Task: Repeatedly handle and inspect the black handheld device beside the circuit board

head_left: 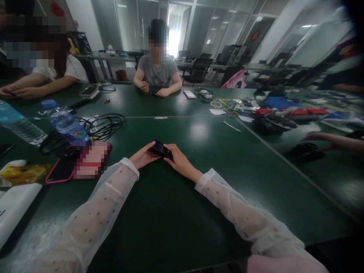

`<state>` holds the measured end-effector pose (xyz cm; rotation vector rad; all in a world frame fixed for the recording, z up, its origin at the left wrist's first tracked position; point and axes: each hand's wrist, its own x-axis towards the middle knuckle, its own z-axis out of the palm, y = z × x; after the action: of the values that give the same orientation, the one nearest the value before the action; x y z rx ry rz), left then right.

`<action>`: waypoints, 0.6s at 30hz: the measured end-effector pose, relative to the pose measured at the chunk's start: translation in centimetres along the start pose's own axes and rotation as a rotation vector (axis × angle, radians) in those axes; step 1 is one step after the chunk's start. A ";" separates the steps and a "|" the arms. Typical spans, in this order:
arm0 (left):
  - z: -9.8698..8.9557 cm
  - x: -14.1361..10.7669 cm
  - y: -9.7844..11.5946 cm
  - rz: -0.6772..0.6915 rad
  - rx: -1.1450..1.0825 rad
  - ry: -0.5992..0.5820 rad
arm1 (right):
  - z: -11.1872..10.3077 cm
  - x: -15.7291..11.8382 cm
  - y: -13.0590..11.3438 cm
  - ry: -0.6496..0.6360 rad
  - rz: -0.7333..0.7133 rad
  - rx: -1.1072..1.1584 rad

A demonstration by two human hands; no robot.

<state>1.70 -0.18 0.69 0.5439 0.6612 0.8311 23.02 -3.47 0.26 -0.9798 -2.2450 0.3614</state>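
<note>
Both my hands grip a small black box-shaped device (161,149) just above or on the green table; its exact kind I cannot make out. My left hand (143,156) holds its left end, with fingers behind and thumb along the near side. Around the right end, my right hand (180,160) is closed, fingers over the top edge. The device's upper face looks dark and glossy. Sheer white dotted sleeves cover both forearms.
Left of my arms are a pink-edged phone (61,169), two water bottles (66,123) and coiled black cables (106,127). A wrench (231,126) lies ahead right, near piled cables and tools (290,112). A person (157,72) sits opposite; another's hand (327,139) reaches in at right.
</note>
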 end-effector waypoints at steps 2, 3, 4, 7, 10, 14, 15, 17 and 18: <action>0.0 0.0 0.0 0.001 -0.001 -0.001 | 0.0 0.0 0.0 0.003 -0.006 -0.002; 0.0 0.0 0.0 0.002 0.000 -0.004 | 0.0 0.0 0.0 0.004 -0.007 -0.001; 0.0 0.0 0.0 0.003 0.000 -0.009 | 0.0 0.0 0.0 0.004 -0.008 0.001; -0.2 0.1 -0.1 0.005 0.002 -0.026 | 0.0 0.0 0.0 0.004 -0.009 0.002; -0.2 0.2 -0.2 0.009 0.010 -0.019 | 0.1 0.1 0.0 0.008 -0.010 -0.005; 0.0 0.0 -0.2 0.014 0.025 -0.012 | 0.2 0.1 0.0 0.007 -0.013 -0.005; 0.1 0.0 -0.1 0.016 0.032 -0.014 | 0.2 0.1 0.0 0.006 -0.012 -0.004; 0.3 -0.1 -0.1 0.021 0.046 -0.022 | 0.2 0.1 0.1 0.002 -0.009 -0.002; 0.3 -0.2 -0.2 0.024 0.052 -0.028 | 0.2 0.1 0.1 0.001 -0.006 -0.002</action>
<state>1.91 -0.47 0.86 0.6103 0.6536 0.8288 22.92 -3.39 0.14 -0.9732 -2.2473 0.3563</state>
